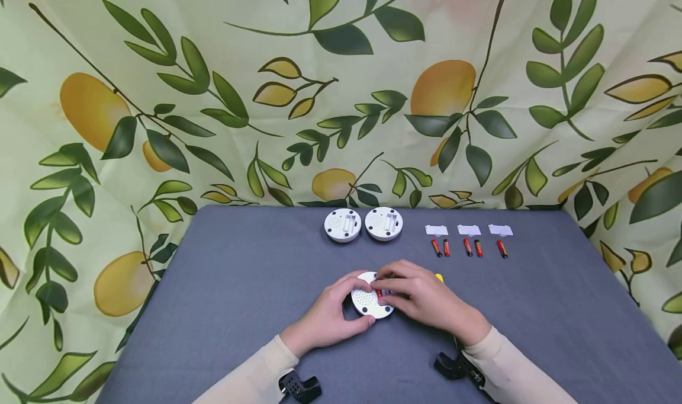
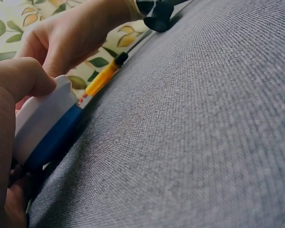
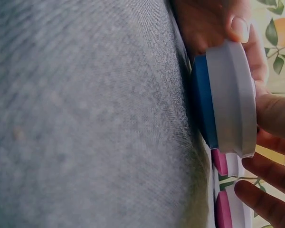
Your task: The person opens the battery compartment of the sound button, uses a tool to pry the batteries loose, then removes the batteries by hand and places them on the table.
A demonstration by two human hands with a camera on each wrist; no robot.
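Note:
A round white device [image 1: 364,299] with a dotted grille and dark feet lies with its underside up on the table; the side views show a blue lower part [image 2: 54,137]. My left hand [image 1: 331,316] grips its left rim between thumb and fingers. Over the right half of the device, my right hand [image 1: 423,294] pinches a red battery [image 1: 380,295] at the battery compartment, which its fingers mostly hide. Just beyond the right hand lies a screwdriver with a yellow handle [image 2: 102,78], largely covered in the head view.
Two similar white devices [image 1: 343,225] stand at the back, their battery slots facing up; pink lower parts [image 3: 222,209] show from the right wrist. Back right, three white covers [image 1: 469,230] lie in a row above several red batteries [image 1: 467,247]. A patterned cloth [image 1: 341,96] hangs behind the grey table [image 1: 240,273].

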